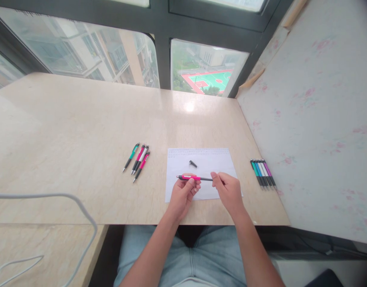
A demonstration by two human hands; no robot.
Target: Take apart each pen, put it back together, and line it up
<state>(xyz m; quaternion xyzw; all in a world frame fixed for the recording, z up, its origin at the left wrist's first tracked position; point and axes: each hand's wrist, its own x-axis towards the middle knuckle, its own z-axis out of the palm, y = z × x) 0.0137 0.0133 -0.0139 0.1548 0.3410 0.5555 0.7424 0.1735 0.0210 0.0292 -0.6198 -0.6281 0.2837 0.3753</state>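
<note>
My left hand [182, 196] is closed around the pink barrel of a pen [196, 178], its black clicker end pointing left. A thin dark refill [206, 179] sticks out of the barrel's right end, and my right hand [229, 192] pinches the far end of it. Both hands are over a white sheet of paper [174, 163] with faint writing along its top. On the sheet, just beyond the pen, lies a short black pen part [193, 164], apart from both hands.
Left of the paper lie a green pen [131, 156] and several pink and white pens [140, 160]. A row of several green, blue, white and purple pens [263, 174] rests near the right wall [315, 131]. A pale cable [78, 201] loops at the lower left. Windows line the desk's back.
</note>
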